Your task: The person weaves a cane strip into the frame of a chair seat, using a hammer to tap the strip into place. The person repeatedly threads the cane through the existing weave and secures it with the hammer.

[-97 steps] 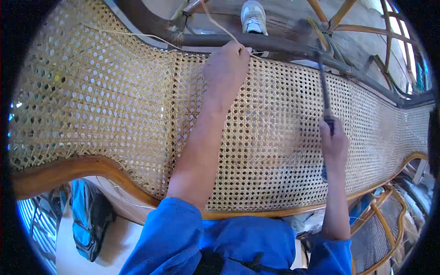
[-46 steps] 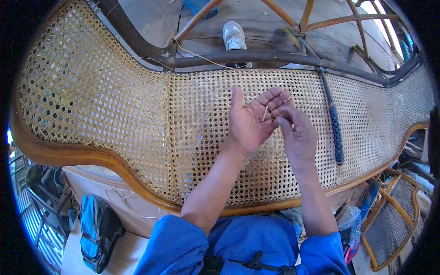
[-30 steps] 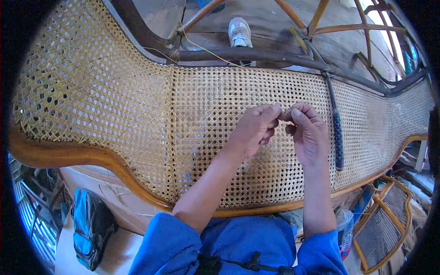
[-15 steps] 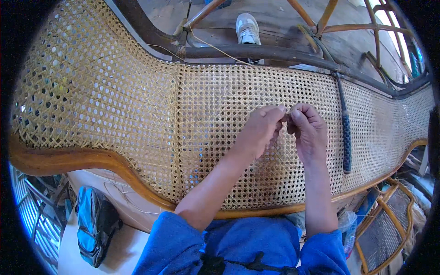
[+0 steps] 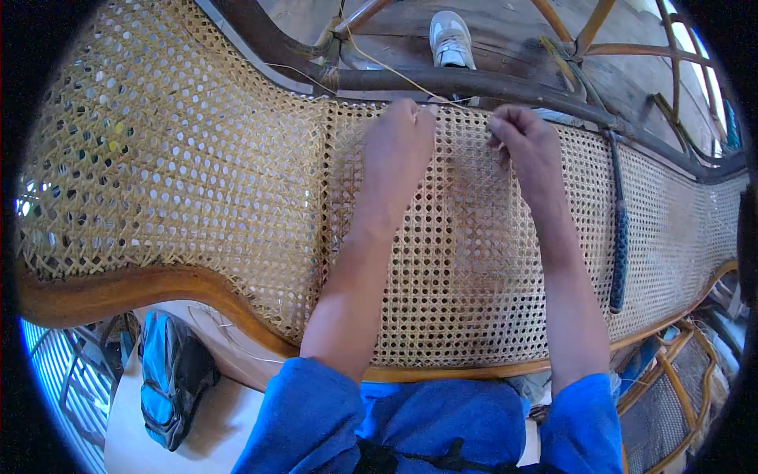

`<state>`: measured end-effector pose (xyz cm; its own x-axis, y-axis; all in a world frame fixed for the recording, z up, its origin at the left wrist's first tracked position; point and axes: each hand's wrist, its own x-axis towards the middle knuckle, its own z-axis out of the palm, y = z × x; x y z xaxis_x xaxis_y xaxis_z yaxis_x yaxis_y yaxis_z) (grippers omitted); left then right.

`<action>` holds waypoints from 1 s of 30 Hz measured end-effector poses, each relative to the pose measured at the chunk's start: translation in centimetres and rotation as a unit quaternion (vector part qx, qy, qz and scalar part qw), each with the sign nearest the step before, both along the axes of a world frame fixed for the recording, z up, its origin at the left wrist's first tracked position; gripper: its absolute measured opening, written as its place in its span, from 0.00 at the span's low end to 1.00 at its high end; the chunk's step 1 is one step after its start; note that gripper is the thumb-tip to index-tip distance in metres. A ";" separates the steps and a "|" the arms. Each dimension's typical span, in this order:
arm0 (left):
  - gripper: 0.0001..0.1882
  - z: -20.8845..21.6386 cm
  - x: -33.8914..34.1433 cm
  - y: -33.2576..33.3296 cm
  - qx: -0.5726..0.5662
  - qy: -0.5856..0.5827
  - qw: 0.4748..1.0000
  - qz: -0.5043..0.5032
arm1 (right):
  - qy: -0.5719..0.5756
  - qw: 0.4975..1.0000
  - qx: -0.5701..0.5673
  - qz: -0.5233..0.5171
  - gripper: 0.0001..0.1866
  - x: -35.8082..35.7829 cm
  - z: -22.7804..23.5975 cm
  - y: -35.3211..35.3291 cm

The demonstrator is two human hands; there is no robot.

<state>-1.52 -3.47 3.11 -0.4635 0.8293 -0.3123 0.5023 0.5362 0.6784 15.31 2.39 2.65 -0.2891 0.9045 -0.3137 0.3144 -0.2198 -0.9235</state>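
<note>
Over the cane panel (image 5: 466, 245), both hands (image 5: 397, 150) (image 5: 534, 154) curl near its far edge.

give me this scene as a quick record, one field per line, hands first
left hand: at the woven cane panel's far edge; grip contents hidden
right hand: fingers curled, near that edge; contents unclear
pale strand: slants across the dark pole
tool: dark, textured handle, lying right of both hands
backpack: blue and black, lower left
</note>
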 end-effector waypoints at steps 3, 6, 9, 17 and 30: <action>0.17 -0.7 -0.5 1.8 0.050 0.025 0.998 0.010 | -0.043 0.992 0.118 0.003 0.09 -1.6 -2.5 1.6; 0.15 -1.5 0.2 2.4 0.096 0.049 0.994 0.005 | -0.096 0.980 0.173 0.024 0.09 -2.3 -3.9 2.3; 0.13 -2.6 0.3 2.6 0.118 0.084 0.989 -0.007 | -0.117 0.974 0.185 0.048 0.09 -2.6 -4.1 2.1; 0.12 -3.6 0.5 2.9 0.131 0.091 0.987 -0.003 | -0.136 0.969 0.196 0.067 0.08 -2.6 -3.7 2.3; 0.13 -3.2 0.5 2.8 0.124 0.084 0.989 0.008 | -0.193 0.947 0.242 0.089 0.08 -2.9 -4.1 2.0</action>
<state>-1.01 -0.63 -0.12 -0.5055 0.8626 -0.0178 0.6117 0.3729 0.6977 12.44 4.42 -1.50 -0.3986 0.9171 0.0107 0.6417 0.2872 -0.7112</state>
